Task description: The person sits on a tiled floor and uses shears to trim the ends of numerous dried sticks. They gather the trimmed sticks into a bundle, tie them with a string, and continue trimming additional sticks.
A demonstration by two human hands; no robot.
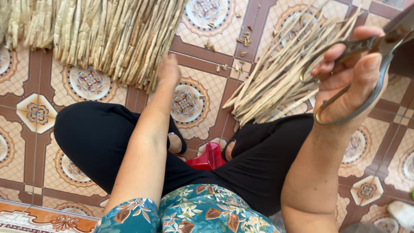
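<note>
Scissors (366, 56) are sitting in the right hand (349, 82), raised at the upper right of the view. Dark metal, long looped handles. Thumb is going through one loop, the other fingers (345, 51) are wrapping through and over the second loop, so the hand is clamped on the handles. Handles are standing slightly spread; blades are running off toward the top right corner and mostly leaving the frame, so can't tell how far the blades are parted.

Left hand (168, 69) is reaching forward and down to the big heap of dried fibre strips (99, 34) lying across the top left of the floor. Hand is blurred, fingertips are meeting the lower edge of the heap. Fingers are looking bunched together, but can't tell whether they are pinching a strip or only touching.

Second, smaller bundle of trimmed sticks (276, 73) is lying fanned out on the floor just behind and left of the right hand, well apart from the big heap. Small cut-off bits (241, 41) are scattering on the tiles between the two piles.

Person is sitting cross-legged in black trousers (99, 138) and a floral teal top (202, 213). A red plastic object (209, 157) is showing between the legs. Floor is patterned tile (36, 112), brown and cream.
</note>
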